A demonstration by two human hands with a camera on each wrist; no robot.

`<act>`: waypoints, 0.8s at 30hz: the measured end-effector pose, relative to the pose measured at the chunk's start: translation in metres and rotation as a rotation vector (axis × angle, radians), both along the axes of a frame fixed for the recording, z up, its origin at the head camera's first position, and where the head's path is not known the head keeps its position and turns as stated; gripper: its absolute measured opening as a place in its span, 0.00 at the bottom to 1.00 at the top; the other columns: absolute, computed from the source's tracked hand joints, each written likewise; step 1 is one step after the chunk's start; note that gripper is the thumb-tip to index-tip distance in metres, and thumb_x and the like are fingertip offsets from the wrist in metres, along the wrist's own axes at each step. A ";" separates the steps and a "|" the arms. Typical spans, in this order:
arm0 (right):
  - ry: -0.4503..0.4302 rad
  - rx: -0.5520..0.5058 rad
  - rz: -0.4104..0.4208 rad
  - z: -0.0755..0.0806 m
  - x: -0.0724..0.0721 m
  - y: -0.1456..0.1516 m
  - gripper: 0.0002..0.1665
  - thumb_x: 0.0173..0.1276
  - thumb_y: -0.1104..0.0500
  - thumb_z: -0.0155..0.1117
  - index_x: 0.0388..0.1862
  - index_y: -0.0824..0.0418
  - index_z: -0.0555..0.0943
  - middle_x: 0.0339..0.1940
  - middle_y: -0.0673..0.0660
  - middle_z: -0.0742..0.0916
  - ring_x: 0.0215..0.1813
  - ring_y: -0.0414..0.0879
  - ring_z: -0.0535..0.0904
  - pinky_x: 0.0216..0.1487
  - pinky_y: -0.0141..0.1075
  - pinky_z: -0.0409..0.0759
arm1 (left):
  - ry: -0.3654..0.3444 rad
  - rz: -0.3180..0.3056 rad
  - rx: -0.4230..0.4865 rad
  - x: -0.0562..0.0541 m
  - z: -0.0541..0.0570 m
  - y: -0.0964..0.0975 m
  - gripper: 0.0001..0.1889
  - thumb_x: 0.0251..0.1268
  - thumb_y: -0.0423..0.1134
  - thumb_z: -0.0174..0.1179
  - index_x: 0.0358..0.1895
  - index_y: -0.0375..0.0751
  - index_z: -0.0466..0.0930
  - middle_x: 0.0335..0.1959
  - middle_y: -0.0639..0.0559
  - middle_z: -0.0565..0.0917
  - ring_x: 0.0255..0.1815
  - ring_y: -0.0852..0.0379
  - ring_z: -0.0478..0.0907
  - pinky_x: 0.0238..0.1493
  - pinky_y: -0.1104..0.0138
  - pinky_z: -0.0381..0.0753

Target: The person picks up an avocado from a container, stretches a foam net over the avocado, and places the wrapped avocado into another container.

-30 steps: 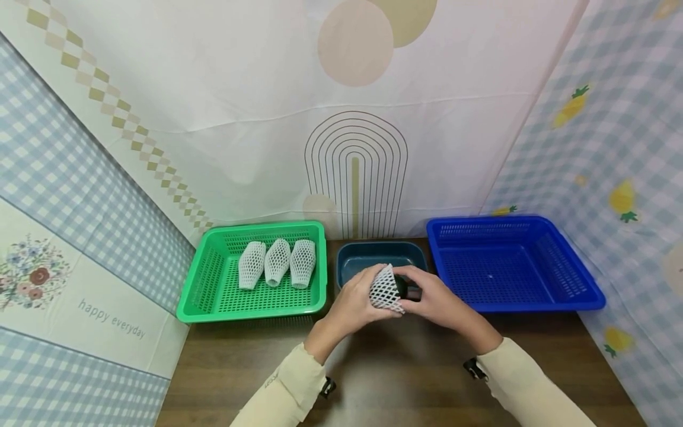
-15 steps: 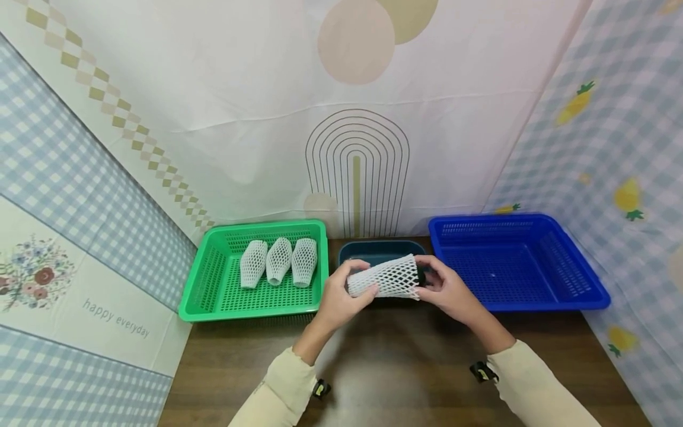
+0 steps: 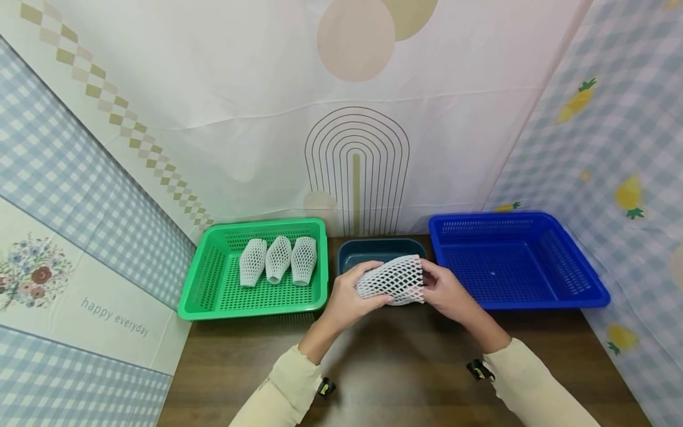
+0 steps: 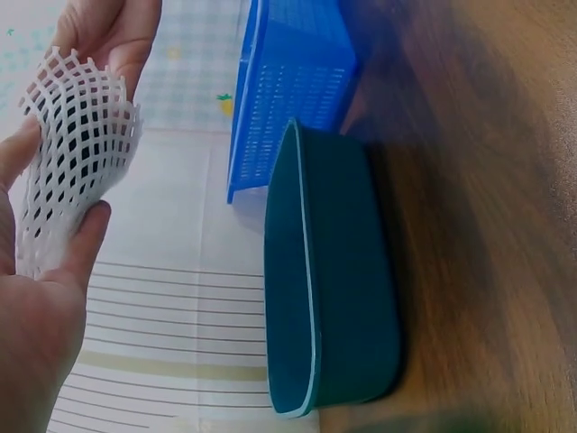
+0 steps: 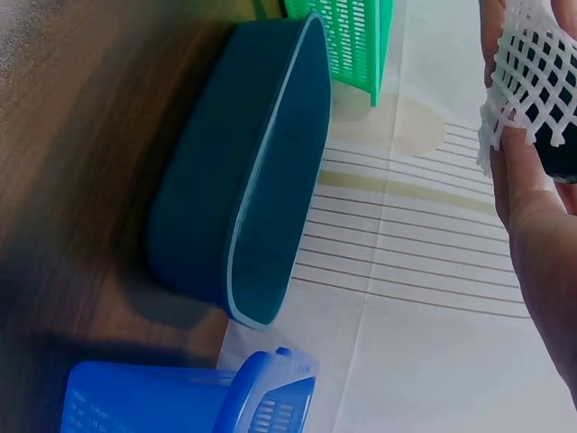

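In the head view a white foam net sleeve (image 3: 392,281) is held between both hands in front of the dark teal tub. My left hand (image 3: 353,299) wraps the narrower end, thumb on the near side. At the wide right end my right hand (image 3: 445,293) pinches the mesh rim. A dark, rounded, smooth object (image 5: 559,155) sits inside the sleeve and peeks out of its wide end in the right wrist view. Its dark surface also shows through the mesh in the left wrist view. The teal tub (image 4: 356,280) is partly hidden behind the hands in the head view.
A green basket (image 3: 322,267) at the left holds 3 white net-wrapped pieces (image 3: 278,260). At the right stands a blue basket (image 3: 520,307). Both flank the tub on the brown wooden table (image 3: 395,373), with a patterned cloth (image 3: 256,154) behind.
The sleeve, bunched over the dark object at first, is now stretched out along it. The dark end at the right has become covered in the head view. The left hand has shifted slightly right.
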State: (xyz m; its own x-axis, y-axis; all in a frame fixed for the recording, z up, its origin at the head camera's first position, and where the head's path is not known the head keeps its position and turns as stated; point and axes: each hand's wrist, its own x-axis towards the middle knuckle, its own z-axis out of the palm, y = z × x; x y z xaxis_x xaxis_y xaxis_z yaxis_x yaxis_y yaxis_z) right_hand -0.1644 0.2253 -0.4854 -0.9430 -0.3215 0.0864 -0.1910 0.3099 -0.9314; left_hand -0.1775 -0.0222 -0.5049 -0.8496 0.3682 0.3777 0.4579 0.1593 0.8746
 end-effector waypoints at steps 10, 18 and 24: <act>-0.003 0.022 -0.025 -0.010 -0.003 -0.008 0.35 0.67 0.70 0.66 0.71 0.77 0.68 0.61 0.73 0.81 0.56 0.46 0.81 0.52 0.26 0.81 | 0.022 0.006 -0.151 0.002 0.000 -0.001 0.40 0.51 0.46 0.82 0.68 0.45 0.74 0.59 0.49 0.85 0.52 0.54 0.82 0.52 0.63 0.82; 0.015 0.029 -0.060 -0.016 0.003 -0.019 0.32 0.67 0.71 0.65 0.69 0.74 0.70 0.58 0.71 0.83 0.59 0.57 0.82 0.53 0.32 0.84 | 0.050 0.042 -0.484 0.001 0.007 0.001 0.45 0.52 0.58 0.78 0.73 0.49 0.68 0.61 0.48 0.83 0.54 0.55 0.82 0.54 0.59 0.84; 0.056 0.068 -0.057 -0.020 0.005 -0.030 0.28 0.67 0.70 0.68 0.65 0.72 0.73 0.55 0.70 0.84 0.57 0.58 0.84 0.52 0.35 0.86 | 0.085 0.038 -0.648 -0.001 0.013 0.002 0.48 0.53 0.65 0.73 0.75 0.48 0.65 0.61 0.48 0.82 0.52 0.53 0.82 0.51 0.58 0.85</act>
State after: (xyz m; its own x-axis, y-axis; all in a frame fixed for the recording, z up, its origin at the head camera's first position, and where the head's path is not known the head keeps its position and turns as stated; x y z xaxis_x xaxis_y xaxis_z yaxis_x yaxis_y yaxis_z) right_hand -0.1597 0.1950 -0.5052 -0.9543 -0.2740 0.1195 -0.2225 0.3838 -0.8962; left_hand -0.1789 -0.0203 -0.4922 -0.8437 0.5138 0.1557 0.5045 0.6595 0.5573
